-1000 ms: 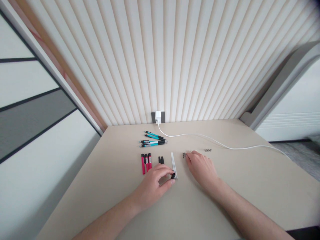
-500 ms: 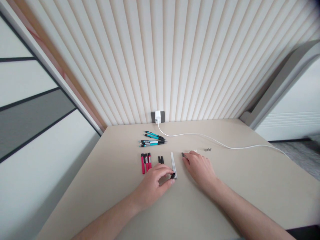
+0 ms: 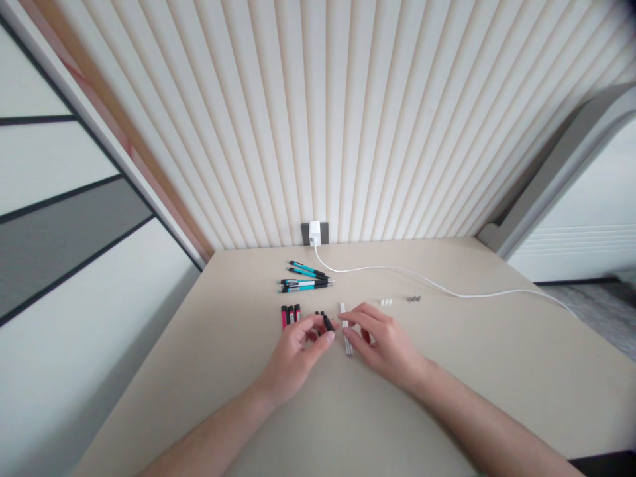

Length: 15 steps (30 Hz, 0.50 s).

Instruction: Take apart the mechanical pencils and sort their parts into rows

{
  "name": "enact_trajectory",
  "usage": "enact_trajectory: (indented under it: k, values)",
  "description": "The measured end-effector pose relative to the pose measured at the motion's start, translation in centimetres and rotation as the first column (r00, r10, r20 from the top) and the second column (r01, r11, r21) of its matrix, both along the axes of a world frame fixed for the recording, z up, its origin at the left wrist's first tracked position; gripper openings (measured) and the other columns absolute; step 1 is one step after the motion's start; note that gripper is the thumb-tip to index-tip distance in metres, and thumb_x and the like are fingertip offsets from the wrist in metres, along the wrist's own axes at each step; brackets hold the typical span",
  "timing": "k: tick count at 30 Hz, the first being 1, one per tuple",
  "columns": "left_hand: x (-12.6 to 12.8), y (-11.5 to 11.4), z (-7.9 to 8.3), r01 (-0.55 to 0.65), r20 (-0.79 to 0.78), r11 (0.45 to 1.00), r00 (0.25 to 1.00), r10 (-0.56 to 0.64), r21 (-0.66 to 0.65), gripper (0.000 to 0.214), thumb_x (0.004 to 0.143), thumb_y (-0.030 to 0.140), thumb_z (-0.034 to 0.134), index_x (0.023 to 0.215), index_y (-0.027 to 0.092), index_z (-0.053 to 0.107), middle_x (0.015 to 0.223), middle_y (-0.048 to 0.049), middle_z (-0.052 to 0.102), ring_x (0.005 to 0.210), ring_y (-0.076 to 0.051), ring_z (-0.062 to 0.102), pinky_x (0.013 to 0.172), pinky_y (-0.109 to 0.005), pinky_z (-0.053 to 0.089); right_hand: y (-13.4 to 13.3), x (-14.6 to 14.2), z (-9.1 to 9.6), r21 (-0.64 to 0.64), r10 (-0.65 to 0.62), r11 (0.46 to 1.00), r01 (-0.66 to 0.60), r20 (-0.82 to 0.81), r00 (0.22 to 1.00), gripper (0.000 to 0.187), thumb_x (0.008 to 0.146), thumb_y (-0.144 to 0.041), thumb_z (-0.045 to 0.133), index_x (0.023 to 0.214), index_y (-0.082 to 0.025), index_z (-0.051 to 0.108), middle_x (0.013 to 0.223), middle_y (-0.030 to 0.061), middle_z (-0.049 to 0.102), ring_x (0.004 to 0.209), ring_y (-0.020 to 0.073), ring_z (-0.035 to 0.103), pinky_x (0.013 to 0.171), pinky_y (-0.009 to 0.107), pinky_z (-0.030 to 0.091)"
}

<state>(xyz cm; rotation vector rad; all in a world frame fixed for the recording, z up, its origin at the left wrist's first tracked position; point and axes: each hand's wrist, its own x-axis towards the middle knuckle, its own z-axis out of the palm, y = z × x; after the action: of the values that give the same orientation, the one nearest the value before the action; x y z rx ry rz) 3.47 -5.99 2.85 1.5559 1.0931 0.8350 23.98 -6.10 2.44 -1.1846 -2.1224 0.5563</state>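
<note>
A short black pen barrel part is pinched between the thumb and forefinger of my left hand. Just right of it hovers my right hand, its fingers curved and apart, with no object visible between them. Thin white pen refills lie side by side under its fingertips, partly covered. Behind my left hand are more black pen parts, mostly hidden. Pink-red barrels with black ends stand in a row to the left, their lower parts hidden by that hand.
Several blue and black pens lie farther back. Small white pieces and small grey metal pieces sit to the right. A white cable runs from a charger at the wall across the table.
My left hand has drawn back leftward with the black part, now tilted upright. My right hand has come left to beside it, uncovering the small white pieces.
</note>
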Motion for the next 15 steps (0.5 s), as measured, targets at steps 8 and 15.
enact_trajectory:
  k: [8,15]
  values:
    - [-0.19,0.12,-0.21,0.087,0.133,0.993,0.988,-0.076,-0.085,0.026,0.089,0.032,0.060,0.108,0.016,0.066,0.105,-0.0065,0.068,0.097,-0.020,0.060,0.090,-0.032,0.045,-0.01,-0.33,-0.59,0.000,0.090,0.996,-0.091,-0.067,0.994,0.029,0.092,-0.030,0.057,0.120,-0.025,0.059,0.098,0.0046,0.061,0.068,0.0116,0.055,0.066,0.025,0.048]
    - [-0.14,0.06,-0.10,0.109,0.125,0.989,0.987,-0.096,-0.096,0.026,0.089,0.033,0.060,0.107,0.016,0.067,0.103,-0.0061,0.069,0.097,-0.020,0.061,0.089,-0.032,0.045,0.21,-0.10,-0.48,-0.002,0.158,0.987,-0.159,-0.117,0.980,0.024,0.092,-0.031,0.057,0.115,-0.024,0.062,0.096,0.0046,0.062,0.073,0.0121,0.057,0.067,0.023,0.048]
